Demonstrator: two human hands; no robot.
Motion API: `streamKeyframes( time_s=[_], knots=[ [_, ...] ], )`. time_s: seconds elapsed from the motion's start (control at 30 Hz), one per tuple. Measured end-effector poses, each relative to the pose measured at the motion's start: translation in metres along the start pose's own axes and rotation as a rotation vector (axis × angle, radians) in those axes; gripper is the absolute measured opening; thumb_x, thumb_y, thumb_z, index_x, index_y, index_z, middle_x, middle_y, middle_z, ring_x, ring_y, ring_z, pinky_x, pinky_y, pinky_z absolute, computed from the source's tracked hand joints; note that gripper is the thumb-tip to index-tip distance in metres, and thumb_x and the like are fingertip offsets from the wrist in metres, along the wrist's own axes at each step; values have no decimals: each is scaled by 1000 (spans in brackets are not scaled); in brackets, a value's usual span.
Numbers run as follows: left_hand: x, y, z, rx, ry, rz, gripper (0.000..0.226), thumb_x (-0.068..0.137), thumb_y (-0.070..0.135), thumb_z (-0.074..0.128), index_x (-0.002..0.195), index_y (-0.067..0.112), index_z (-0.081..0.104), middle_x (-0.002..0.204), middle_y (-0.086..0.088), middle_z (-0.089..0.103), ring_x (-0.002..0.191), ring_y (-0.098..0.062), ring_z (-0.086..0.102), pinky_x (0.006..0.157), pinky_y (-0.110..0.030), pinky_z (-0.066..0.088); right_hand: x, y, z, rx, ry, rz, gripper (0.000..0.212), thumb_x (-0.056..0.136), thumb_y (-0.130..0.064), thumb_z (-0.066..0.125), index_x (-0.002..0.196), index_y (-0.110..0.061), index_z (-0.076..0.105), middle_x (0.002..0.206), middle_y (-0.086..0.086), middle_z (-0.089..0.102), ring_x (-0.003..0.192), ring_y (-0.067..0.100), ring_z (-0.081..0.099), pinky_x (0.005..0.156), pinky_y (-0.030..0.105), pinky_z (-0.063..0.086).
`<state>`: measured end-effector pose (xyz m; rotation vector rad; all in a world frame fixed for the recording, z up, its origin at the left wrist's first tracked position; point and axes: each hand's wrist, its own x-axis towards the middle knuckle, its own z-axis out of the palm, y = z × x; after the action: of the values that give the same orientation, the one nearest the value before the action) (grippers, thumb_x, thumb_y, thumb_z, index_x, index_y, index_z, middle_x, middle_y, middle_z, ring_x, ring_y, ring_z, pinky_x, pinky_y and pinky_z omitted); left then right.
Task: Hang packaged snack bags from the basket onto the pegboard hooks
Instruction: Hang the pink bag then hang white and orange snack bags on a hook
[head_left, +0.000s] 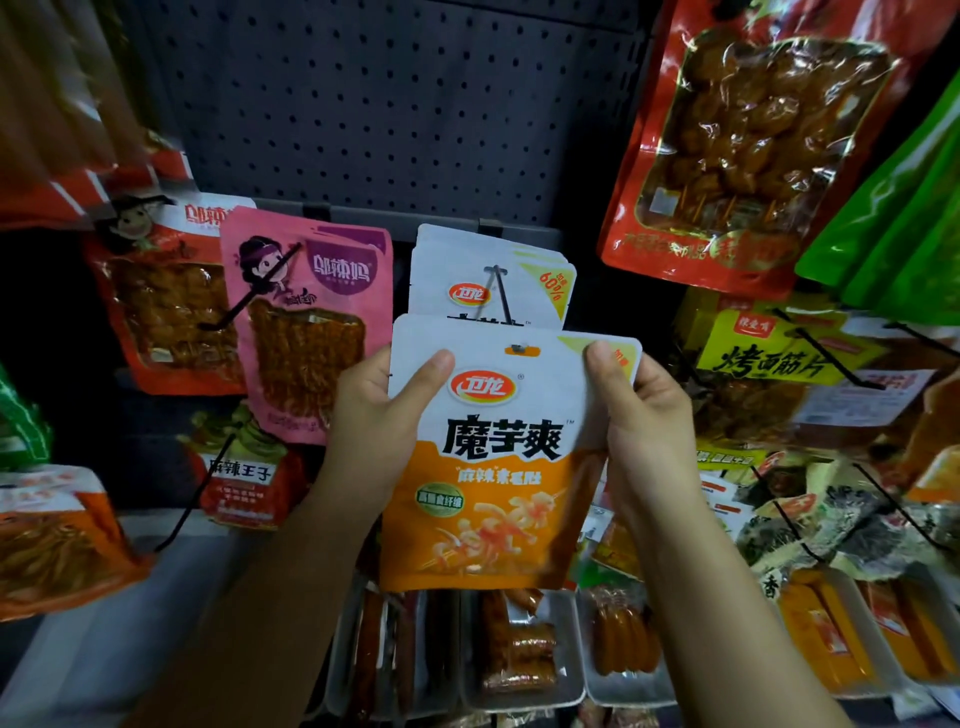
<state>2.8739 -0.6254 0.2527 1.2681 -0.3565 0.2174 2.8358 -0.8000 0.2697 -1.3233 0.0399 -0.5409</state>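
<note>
Pegboard (389, 104) behind; white-orange snack bag (488, 457) in L hand (363, 415) & R hand (644, 415).

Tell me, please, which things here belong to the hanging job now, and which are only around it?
Part of the job:
- white and orange bag, held at its top corners by the left hand and right hand
- hook carrying matching bags
- pegboard

Only around it:
- pink bag
- big red bag
- yellow bag
- sausage trays
</note>
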Motion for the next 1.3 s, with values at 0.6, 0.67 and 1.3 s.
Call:
streamKeyframes(
  time_s=[0.6, 0.67, 1.3],
  knots=[
    [49, -34, -13, 278, 11, 11, 13, 90, 18, 61, 93, 30, 64, 87, 19, 71, 84, -3, 69, 69, -20, 55, 36, 30, -15, -356, 10, 14, 4, 88, -15, 65, 85, -17, 65, 85, 11, 69, 73, 14, 64, 61, 18, 53],
    [63, -36, -14, 299, 18, 18, 13, 91, 18, 60, 95, 30, 63, 93, 16, 69, 88, -5, 68, 75, -25, 55, 48, 31, -11, -385, 33, 2, 9, 88, -14, 65, 81, -18, 64, 82, 14, 65, 71, 15, 61, 60, 20, 50],
    [149, -69, 19, 576, 264, -51, 31, 97, 29, 47, 121, 9, 50, 118, -7, 60, 104, -28, 57, 90, -43, 49, 130, 64, 33, -689, 301, -54, 17, 88, -30, 63, 83, -14, 59, 68, -3, 54, 70, 20, 54, 63, 32, 41]
  ],
)
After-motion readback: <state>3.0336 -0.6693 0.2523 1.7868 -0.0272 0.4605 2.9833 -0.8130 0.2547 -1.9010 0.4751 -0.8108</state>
